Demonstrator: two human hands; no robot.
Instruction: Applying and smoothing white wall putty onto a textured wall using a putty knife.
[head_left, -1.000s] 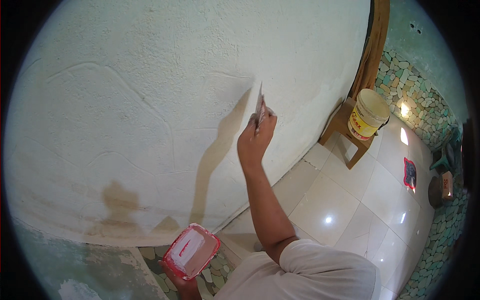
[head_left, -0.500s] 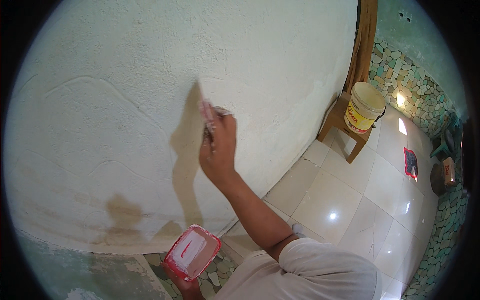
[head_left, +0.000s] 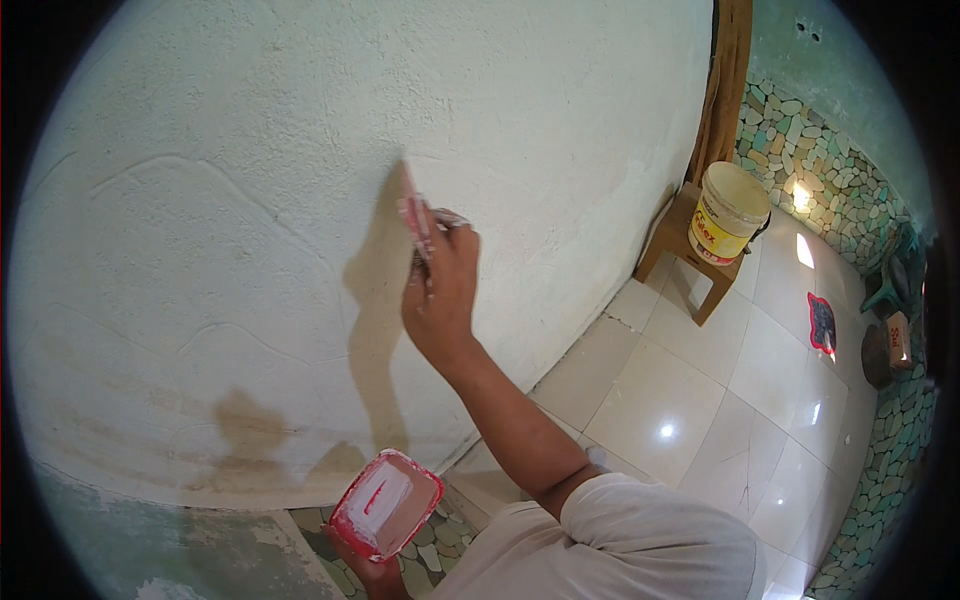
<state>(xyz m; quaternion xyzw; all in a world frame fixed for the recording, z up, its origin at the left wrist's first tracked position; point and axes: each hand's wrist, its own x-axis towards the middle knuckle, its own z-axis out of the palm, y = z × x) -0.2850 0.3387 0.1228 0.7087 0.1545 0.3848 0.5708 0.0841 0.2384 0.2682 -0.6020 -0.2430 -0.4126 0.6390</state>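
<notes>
Gripping a flat putty knife point(head_left: 415, 222), my right hand point(head_left: 440, 295) sits near the centre of the frame, fingers clamped tight round the handle, the pink-smeared blade standing edge-on against the white textured wall point(head_left: 250, 200). Blade contact with the plaster appears made, though the exact touch line is hidden behind the blade itself. My hand's shadow falls on the wall just left of the blade.

Compared with a second ago, the hand has travelled leftward and slightly down across the wall, from the centre-right of the frame to its middle; in my judgement a spreading stroke is under way and that stretch of wall is now covered.

At the lower centre of the frame my left hand point(head_left: 372, 572) is closed round the underside of a red tray point(head_left: 385, 503), only the fingertips showing beneath it. The tray carries whitish filler with a red streak through it and has held its place against the earlier views.

A brownish damp-looking stain point(head_left: 245, 425) marks the wall at lower left, well apart from the blade and untouched.

Further out, at the upper right, a white and yellow bucket point(head_left: 728, 212) stands on a small wooden stool point(head_left: 690, 262), on glossy pale floor tiles point(head_left: 700, 400), beside a pebble-faced wall point(head_left: 800, 150)
</notes>
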